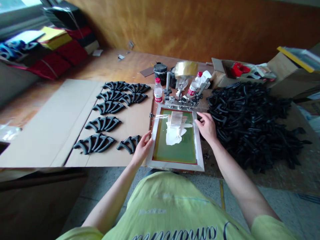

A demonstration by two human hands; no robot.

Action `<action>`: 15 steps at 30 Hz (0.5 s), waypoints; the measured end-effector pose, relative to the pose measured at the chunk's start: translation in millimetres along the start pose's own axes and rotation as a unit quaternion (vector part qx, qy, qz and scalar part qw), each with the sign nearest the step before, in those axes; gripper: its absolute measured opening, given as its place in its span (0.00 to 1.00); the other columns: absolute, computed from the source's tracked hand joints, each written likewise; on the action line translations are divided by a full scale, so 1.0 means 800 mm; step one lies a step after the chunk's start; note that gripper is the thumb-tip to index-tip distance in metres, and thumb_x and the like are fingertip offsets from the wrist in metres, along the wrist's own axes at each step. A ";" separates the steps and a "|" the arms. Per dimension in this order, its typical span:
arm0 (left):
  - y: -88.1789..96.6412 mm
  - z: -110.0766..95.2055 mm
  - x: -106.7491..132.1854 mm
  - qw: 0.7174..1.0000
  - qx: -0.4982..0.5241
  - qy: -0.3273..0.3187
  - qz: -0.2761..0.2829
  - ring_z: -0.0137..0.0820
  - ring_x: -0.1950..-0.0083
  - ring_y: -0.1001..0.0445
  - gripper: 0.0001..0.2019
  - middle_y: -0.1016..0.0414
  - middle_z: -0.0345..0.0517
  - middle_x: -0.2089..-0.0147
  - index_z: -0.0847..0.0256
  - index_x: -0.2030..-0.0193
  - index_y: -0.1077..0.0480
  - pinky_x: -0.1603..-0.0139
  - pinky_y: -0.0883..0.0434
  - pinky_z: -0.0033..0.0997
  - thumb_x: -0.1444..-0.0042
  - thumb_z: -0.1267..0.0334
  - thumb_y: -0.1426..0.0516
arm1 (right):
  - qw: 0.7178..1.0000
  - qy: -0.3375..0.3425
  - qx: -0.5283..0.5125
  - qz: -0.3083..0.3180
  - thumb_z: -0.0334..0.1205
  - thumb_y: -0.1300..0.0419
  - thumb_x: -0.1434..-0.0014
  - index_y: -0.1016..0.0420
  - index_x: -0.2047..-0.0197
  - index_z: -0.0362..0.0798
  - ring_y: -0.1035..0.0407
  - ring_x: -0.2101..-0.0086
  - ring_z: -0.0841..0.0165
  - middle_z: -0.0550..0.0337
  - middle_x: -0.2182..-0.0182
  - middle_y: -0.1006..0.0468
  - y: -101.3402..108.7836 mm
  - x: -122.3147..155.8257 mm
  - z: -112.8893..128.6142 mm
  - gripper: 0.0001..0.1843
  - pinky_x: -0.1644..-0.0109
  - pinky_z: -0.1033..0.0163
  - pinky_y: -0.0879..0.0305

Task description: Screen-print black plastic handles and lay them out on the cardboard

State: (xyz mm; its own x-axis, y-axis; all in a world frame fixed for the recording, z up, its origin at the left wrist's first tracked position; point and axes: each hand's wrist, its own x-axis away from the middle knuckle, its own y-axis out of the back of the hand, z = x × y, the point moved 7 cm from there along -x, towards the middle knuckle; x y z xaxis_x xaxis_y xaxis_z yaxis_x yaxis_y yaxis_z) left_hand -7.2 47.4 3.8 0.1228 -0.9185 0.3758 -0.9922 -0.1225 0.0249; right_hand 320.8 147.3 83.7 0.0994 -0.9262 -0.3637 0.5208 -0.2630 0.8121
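A silk-screen frame (pixel 201 156) lies at the table's front edge, its silver border around a green mesh. On the mesh are a patch of white ink (pixel 172 136) and a pale flat squeegee (pixel 176 119). My left hand (pixel 142 148) is at the frame's left side, thumb and fingers apart, fingertips close to the border. At the upper right side my right hand (pixel 206 126) has its fingers stretched toward the border, thumb apart from them. Whether either hand presses on the frame I cannot tell. A metal clamp (pixel 181 104) joins the frame's far end.
Black curved slatted parts (pixel 96 144) lie in rows on cardboard (pixel 135 116) at left. A big heap of black parts (pixel 250 123) is at right. Behind the clamp stand red-capped bottles (pixel 158 91), a black tub (pixel 160 73) and a tape roll (pixel 186 69). An open carton (pixel 220 71) sits behind the heap.
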 end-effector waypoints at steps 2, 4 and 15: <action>-0.003 0.033 -0.012 1.000 -0.016 0.012 0.003 0.30 0.70 0.26 0.39 0.23 0.42 0.66 0.59 0.32 0.38 0.70 0.30 0.26 0.48 0.46 0.38 | 0.998 0.046 0.023 0.018 0.42 0.35 0.43 0.33 0.37 0.48 0.32 0.50 0.56 0.46 0.44 0.32 -0.018 -0.024 0.041 0.31 0.46 0.51 0.32; -0.001 0.051 -0.022 0.998 -0.058 0.007 -0.009 0.29 0.71 0.27 0.36 0.24 0.41 0.68 0.59 0.34 0.36 0.72 0.32 0.25 0.48 0.47 0.39 | 0.990 0.092 0.059 0.084 0.39 0.32 0.45 0.30 0.42 0.46 0.33 0.49 0.54 0.46 0.48 0.28 -0.049 -0.030 0.081 0.28 0.45 0.50 0.33; 0.002 0.060 -0.028 0.997 -0.073 0.007 -0.017 0.34 0.68 0.25 0.29 0.22 0.44 0.67 0.58 0.41 0.29 0.69 0.30 0.28 0.48 0.47 0.38 | 0.903 0.280 0.057 0.322 0.25 0.42 0.43 0.22 0.59 0.49 0.27 0.61 0.66 0.58 0.62 0.19 -0.078 0.082 0.116 0.13 0.60 0.64 0.35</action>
State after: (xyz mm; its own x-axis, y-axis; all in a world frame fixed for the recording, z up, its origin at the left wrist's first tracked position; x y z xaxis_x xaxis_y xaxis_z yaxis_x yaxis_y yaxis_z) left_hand -10.8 49.5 -48.6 0.1563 -0.9097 0.3847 -0.9805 -0.0959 0.1715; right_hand 216.2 77.4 51.7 0.7795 -0.6243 0.0525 0.1150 0.2249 0.9676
